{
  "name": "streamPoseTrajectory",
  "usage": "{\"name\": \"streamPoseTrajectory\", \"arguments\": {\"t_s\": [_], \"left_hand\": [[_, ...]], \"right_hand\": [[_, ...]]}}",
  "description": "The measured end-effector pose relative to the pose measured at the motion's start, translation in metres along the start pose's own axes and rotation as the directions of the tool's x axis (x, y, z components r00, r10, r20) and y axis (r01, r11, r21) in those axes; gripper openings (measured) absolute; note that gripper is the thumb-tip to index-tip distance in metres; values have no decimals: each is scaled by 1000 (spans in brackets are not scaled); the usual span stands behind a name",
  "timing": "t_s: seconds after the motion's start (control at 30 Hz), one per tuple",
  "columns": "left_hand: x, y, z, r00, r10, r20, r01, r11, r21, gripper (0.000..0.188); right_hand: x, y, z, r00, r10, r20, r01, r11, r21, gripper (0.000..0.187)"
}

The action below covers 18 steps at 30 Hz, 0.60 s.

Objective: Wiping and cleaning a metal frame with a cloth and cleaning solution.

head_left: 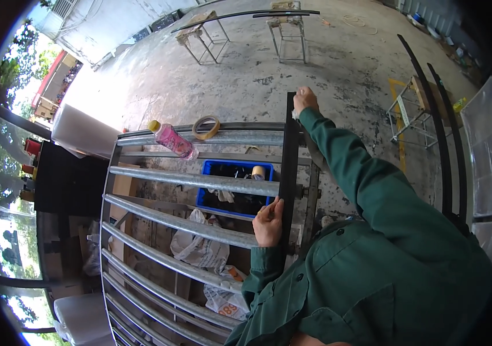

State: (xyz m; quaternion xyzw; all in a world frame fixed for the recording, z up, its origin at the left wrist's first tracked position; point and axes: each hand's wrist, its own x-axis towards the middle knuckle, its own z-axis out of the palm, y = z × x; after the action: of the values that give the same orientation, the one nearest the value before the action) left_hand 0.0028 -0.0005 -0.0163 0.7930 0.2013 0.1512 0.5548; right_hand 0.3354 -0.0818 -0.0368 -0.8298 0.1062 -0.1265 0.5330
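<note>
A long black flat bar (289,155) lies lengthwise along the right side of a rack of grey metal tubes (194,180). My right hand (305,99) reaches out in a green sleeve and grips the bar's far end. My left hand (269,222) rests against the bar's near part, fingers curled on its left edge, with something small and pale pinched in the fingertips.
A pink bottle with a yellow cap (172,139) and a roll of tape (206,127) lie on the rack's far tubes. A blue crate (234,187) and white plastic bags (200,245) sit below. Metal stands (285,34) and long dark bars (445,144) stand on the concrete floor.
</note>
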Motion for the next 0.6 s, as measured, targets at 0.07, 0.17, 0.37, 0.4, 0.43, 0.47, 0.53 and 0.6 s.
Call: {"name": "streamPoseTrajectory", "arguments": {"t_s": [0.07,0.17,0.37,0.4,0.43,0.47,0.53,0.6], "left_hand": [[1,-4,-2,1000,-3,-11,3,1000,2,23],[-1,-6,-5,1000,4,-27,-4,1000,-5,22],[1,1,-4,999,41,-31,-39,997,70,22],[-1,0,-4,999,32,-18,-31,997,68,22],[-2,0,-4,1000,11,-16,-10,998,64,22],[-1,1,-6,1000,8,-21,-6,998,65,22],[-2,5,-5,998,56,-30,-55,997,49,22],[-1,6,-4,998,60,-29,-58,997,48,22]], "right_hand": [[-13,10,4,998,-54,32,55,998,-35,28],[-33,6,-1,997,4,81,1,998,-58,31],[-7,-3,0,995,10,97,-6,999,-43,40],[-15,1,-4,994,-25,103,29,999,-40,40],[-26,5,-5,993,-37,113,41,999,-33,39],[-26,3,-2,992,-38,119,42,999,-33,39],[-32,-9,-14,993,-32,112,28,999,35,37],[-3,-1,-1,997,-20,78,25,998,-60,37]]}}
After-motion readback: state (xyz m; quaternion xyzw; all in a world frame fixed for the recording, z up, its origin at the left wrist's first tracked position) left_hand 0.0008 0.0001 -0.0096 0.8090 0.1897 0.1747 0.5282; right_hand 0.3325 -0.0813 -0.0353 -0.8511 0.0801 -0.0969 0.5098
